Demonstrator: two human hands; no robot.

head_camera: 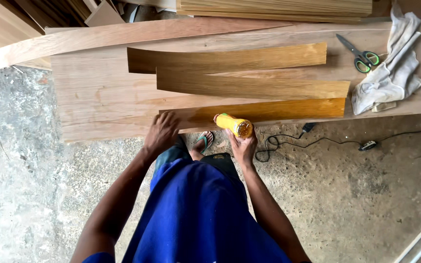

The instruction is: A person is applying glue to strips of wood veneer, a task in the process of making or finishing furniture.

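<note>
Biggest risk I see here: the right hand (243, 146) is wrapped around a yellow glue bottle (233, 124), tipped on its side right at the near edge of the plywood board (93, 92). Squeeze too hard and the adhesive runs off the edge onto the concrete floor (35, 195), or onto the foot in the green flip-flop (203, 141) just below. The left hand (162, 132) lies flat, fingers spread, pressing on the end of the nearest veneer strip (269, 110). If that palm sits in wet glue, the strip could slide or lift with the hand. I can't really tell from this angle whether the bottle's nozzle is touching the strip or just hovering over it.

Materials: three long thin veneer strips lie on the board, the middle strip (249, 86) and the far strip (225, 58) overlapping a bit. They look glossy and amber, like they're coated, while the board under them is pale, matte, with a soft grain. The strips curve slightly, so curling edges could be a problem too.

Off to the right there's a pair of green-handled scissors (364, 56) next to a crumpled whitish rag (391, 73). A black power cord (313, 141) snakes over the rough, dusty floor, close enough to trip on.
</note>
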